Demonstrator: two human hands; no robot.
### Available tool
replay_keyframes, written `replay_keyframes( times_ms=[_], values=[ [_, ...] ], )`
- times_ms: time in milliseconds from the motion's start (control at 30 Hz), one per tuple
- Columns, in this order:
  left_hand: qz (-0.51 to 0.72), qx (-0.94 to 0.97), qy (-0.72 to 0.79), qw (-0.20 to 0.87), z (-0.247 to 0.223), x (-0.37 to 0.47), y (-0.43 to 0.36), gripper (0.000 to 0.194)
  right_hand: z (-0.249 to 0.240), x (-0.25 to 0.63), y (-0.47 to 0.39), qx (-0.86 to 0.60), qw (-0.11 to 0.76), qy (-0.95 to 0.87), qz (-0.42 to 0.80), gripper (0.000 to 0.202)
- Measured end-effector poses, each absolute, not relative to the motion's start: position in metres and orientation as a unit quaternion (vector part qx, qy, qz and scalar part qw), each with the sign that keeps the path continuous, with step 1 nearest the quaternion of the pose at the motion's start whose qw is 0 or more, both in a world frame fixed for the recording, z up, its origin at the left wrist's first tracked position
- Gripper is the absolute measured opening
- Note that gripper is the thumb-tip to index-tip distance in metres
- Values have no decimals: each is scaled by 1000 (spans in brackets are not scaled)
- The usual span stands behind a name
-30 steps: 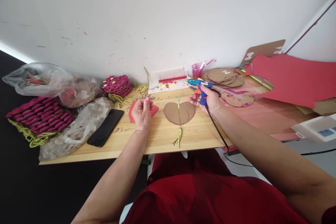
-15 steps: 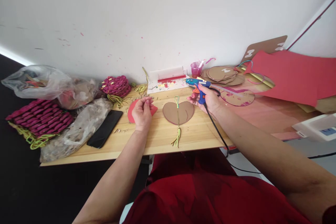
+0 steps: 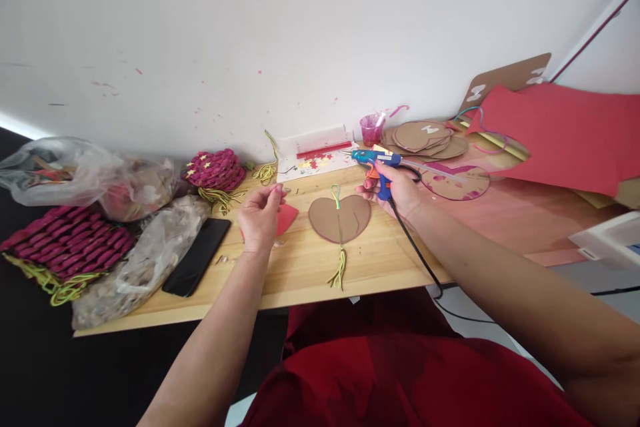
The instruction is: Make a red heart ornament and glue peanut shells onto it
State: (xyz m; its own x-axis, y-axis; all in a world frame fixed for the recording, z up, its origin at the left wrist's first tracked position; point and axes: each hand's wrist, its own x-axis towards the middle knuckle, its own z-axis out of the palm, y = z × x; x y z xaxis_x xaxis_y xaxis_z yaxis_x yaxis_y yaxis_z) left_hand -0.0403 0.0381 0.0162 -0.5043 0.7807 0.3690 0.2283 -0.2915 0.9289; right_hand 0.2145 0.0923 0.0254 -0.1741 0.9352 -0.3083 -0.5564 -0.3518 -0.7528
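My right hand [image 3: 399,190] is closed round the handle of a blue hot glue gun [image 3: 376,159], its nozzle pointing left and a clear glue stick out of its back. My left hand [image 3: 261,215] is pinched at thumb and forefinger; anything between the fingertips is too small to name. A red paper piece [image 3: 287,218] lies under and beside that hand, largely covered by it. Flat between both hands rests a brown cardboard heart [image 3: 327,220]. Down its middle runs a yellow-green cord [image 3: 340,260], looped at the top and tasselled below.
Magenta bundles [image 3: 220,170], plastic bags [image 3: 145,253] and a black phone [image 3: 197,257] lie left. Behind are a white sheet with star confetti [image 3: 318,161] and a magenta cup [image 3: 371,130]. Cardboard hearts [image 3: 425,137] and red paper [image 3: 560,140] lie right. The glue gun's cord [image 3: 417,253] crosses the table edge.
My left hand has shifted slightly left, still pinched, uncovering more of the red paper's right side. My right hand keeps the glue gun almost where it was. The view has tilted slightly.
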Motion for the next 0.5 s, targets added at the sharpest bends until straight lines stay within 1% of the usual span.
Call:
replay_keyframes(
  times_ms=[100,233,300,367,500],
  values=[
    [644,459,550,268,24,-32,49,28,28,214,90,-392,512,-247,723,37],
    [615,445,501,416,30,-11,61,33,30,213,88,-400,510,-252,718,37],
    [607,430,473,471,31,-2,64,36,28,213,88,-400,510,-258,716,38],
    [603,418,455,505,31,3,65,40,26,213,89,-400,509,-263,715,39],
    [603,390,448,532,26,2,64,42,24,214,90,-401,502,-271,716,39]
  ],
)
